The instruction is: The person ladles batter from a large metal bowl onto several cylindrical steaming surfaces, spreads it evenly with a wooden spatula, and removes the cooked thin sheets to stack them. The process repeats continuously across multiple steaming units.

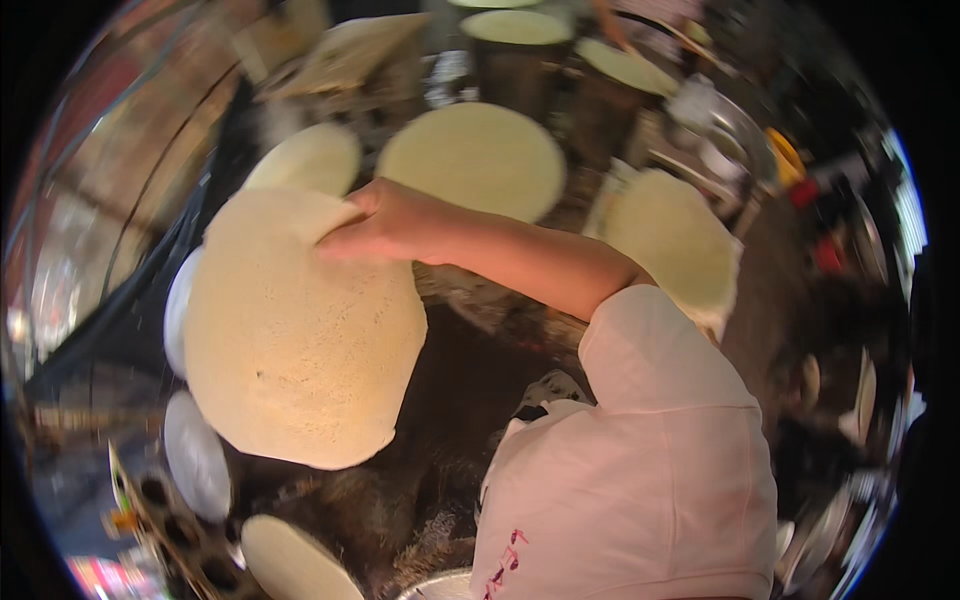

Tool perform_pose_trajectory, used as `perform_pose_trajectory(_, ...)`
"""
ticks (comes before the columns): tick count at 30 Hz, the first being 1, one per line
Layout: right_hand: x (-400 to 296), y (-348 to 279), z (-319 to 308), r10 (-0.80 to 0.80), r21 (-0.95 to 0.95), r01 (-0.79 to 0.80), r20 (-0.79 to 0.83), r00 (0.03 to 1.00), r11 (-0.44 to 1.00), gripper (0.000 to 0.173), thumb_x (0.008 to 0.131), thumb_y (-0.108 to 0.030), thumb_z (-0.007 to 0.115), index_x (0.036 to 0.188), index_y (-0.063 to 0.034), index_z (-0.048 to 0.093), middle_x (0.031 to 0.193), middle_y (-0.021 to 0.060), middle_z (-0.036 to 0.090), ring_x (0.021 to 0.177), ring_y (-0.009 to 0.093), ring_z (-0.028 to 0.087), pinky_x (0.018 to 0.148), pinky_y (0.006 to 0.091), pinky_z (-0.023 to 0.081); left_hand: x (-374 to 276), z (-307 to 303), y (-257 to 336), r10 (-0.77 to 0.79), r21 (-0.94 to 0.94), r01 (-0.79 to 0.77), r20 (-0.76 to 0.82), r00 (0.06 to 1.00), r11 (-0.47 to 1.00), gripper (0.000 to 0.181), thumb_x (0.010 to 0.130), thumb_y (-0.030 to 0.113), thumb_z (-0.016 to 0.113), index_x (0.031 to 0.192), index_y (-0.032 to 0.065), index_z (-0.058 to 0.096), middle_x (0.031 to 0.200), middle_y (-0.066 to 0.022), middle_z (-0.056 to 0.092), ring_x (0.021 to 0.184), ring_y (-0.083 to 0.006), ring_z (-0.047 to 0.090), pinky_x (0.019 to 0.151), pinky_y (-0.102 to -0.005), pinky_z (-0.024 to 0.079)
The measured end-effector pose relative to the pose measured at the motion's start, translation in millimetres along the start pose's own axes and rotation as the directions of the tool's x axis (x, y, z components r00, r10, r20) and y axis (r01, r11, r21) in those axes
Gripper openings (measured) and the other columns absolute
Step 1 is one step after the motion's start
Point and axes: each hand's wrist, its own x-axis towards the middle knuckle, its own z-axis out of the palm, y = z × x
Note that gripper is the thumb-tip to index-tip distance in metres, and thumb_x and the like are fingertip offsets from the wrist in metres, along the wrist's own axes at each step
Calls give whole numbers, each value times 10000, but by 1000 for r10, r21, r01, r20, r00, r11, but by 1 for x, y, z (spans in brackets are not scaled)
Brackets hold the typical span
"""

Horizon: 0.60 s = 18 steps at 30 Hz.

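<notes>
My right hand pinches the upper right edge of a large, thin round flatbread, which hangs down to the left, with small pits and a dark speck on its face. My right arm reaches leftward from a pale short sleeve. Behind the hand, a wide pale round flatbread lies flat, with a smaller one to its left. Another round lies right of my forearm, on something pale that is partly hidden. My left hand is out of view.
More pale rounds lie at the far side, where part of another person's arm shows. A wide metal basin stands at upper right. Pale discs and a dark perforated block are at lower left. A board lies at upper left.
</notes>
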Motion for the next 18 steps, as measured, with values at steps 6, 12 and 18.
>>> perform_pose_trajectory(6, -276, -15, -257, 206, 378, 53, -610, 765, 924, 300, 838, -143, 687, 1095, 6, 643, 1001, 107, 684, 857, 213, 671, 764, 376, 551, -62, 64, -80, -84, 240, 35, 196, 977, 970, 160, 924, 172, 570, 964, 22, 533, 757, -22, 544, 585, -68, 452, 507, -209, 427)
perform_pose_trajectory(12, -556, 96, -411, 512, 536, 144, -842, 172, 832, 319, 881, -103, 606, 1188, -20, 580, 1098, 115, 656, 982, 246, 648, 852, 386, 549, -148, 81, -126, -96, 331, 6, 254, 962, 944, 159, 921, 192, 576, 911, 40, 532, 732, -11, 526, 595, -72, 455, 532, -213, 435)
perform_pose_trajectory(18, -638, 152, -429, 664, 676, -130, -737, -130, 725, 322, 875, -245, 646, 1105, -21, 611, 1002, 123, 676, 856, 240, 677, 687, 391, 581, -194, 51, -131, -43, 333, -43, 245, 968, 942, 174, 919, 213, 582, 858, 58, 530, 706, 0, 508, 606, -76, 458, 558, -217, 443)
